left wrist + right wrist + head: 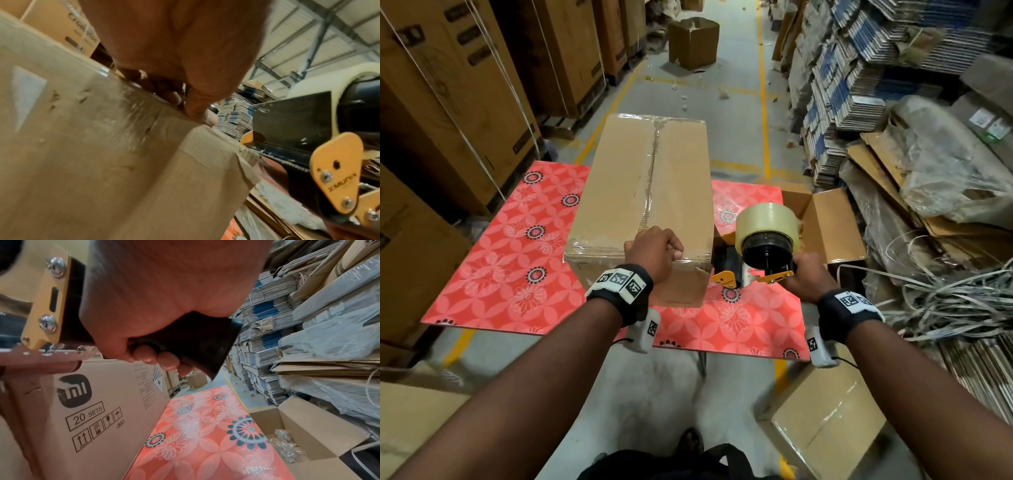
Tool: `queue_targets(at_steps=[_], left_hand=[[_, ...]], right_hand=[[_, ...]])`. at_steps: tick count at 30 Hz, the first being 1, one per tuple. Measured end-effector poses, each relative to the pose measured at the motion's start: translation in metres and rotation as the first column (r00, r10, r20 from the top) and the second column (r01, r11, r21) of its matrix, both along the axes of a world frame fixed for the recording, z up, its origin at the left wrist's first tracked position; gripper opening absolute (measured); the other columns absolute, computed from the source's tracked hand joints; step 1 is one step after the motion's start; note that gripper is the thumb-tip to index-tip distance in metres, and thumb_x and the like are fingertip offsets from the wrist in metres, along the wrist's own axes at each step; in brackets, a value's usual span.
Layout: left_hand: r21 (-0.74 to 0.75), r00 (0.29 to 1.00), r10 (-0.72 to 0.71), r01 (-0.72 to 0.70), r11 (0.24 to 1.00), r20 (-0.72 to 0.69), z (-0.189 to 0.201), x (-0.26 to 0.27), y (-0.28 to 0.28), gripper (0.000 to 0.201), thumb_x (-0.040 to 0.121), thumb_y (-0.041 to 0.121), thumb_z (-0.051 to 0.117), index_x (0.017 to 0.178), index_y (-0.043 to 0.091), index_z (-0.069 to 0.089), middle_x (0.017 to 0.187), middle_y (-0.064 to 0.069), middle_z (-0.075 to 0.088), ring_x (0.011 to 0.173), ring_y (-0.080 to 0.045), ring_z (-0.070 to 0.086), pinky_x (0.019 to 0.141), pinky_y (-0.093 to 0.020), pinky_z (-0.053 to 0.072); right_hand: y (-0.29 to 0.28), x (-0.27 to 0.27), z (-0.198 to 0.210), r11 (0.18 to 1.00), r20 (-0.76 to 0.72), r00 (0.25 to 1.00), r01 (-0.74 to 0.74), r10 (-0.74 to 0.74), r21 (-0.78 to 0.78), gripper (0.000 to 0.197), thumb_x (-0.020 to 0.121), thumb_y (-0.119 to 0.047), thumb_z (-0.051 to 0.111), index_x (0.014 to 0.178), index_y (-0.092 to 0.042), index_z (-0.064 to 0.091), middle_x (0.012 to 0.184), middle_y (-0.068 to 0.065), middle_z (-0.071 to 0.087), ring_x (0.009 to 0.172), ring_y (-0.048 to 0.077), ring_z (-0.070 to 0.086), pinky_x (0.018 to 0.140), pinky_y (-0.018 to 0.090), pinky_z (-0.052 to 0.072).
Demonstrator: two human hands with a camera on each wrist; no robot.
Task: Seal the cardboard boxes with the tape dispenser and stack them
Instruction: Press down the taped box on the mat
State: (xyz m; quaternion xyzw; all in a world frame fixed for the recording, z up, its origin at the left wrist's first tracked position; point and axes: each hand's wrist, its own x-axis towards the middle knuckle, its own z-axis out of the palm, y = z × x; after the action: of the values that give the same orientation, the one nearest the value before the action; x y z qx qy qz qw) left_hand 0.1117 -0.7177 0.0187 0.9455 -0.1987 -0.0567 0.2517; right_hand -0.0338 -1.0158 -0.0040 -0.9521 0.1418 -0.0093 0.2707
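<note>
A long cardboard box lies on the red floral table, with clear tape along its top seam and over the near edge. My left hand rests on the box's near top edge with fingers curled; in the left wrist view the thumb touches the edge of the box. My right hand grips the black handle of the orange tape dispenser, which hovers just right of the box's near corner. The dispenser carries a roll of clear tape.
An open box stands at the table's right edge. A taped box sits on the floor, bottom right. Stacked flattened cartons and loose straps fill the right side. Tall cartons line the left.
</note>
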Motion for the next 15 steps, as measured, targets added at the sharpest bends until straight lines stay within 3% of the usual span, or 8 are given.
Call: queue_targets(at_steps=[4,6,11,15], left_hand=[[-0.066,0.998,-0.056,0.055,0.996,-0.022,-0.006,0.004,0.005,0.030,0.077,0.019,0.060,0.067,0.047,0.055,0.077,0.017,0.057,0.086,-0.013,0.056,0.084,-0.045,0.048],[-0.048,0.998,-0.056,0.055,0.997,-0.009,-0.006,0.004,0.004,0.029,0.077,0.020,0.062,0.065,0.045,0.054,0.076,0.017,0.056,0.085,-0.013,0.056,0.083,-0.044,0.048],[-0.071,0.997,-0.074,0.072,0.995,-0.027,-0.008,0.005,0.004,0.023,0.075,0.028,0.061,0.064,0.046,0.054,0.075,0.014,0.057,0.082,-0.014,0.057,0.082,-0.045,0.049],[-0.047,0.999,-0.038,0.036,0.998,-0.035,-0.006,0.001,0.001,0.026,0.079,0.023,0.064,0.063,0.041,0.054,0.079,0.012,0.056,0.089,-0.015,0.056,0.086,-0.044,0.046]], right_hand=[[-0.001,-0.005,0.005,1.000,0.007,1.000,0.010,-0.010,0.004,0.030,0.077,-0.017,0.079,0.059,-0.023,0.055,0.059,0.000,0.059,0.061,0.019,0.058,0.051,0.029,0.036],[-0.006,-0.014,0.005,0.999,0.008,0.999,0.037,-0.037,0.016,0.034,0.077,-0.016,0.080,0.056,-0.021,0.054,0.056,-0.002,0.057,0.061,0.016,0.055,0.050,0.029,0.034],[-0.023,-0.045,-0.001,0.988,-0.101,0.983,0.153,-0.150,0.016,0.030,0.079,-0.027,0.080,0.062,-0.023,0.057,0.064,0.002,0.065,0.069,0.020,0.063,0.060,0.039,0.050],[-0.019,-0.034,-0.004,0.992,-0.161,0.981,0.101,-0.112,-0.072,0.026,0.079,-0.031,0.077,0.065,-0.026,0.056,0.069,0.001,0.063,0.071,0.025,0.063,0.057,0.034,0.046]])
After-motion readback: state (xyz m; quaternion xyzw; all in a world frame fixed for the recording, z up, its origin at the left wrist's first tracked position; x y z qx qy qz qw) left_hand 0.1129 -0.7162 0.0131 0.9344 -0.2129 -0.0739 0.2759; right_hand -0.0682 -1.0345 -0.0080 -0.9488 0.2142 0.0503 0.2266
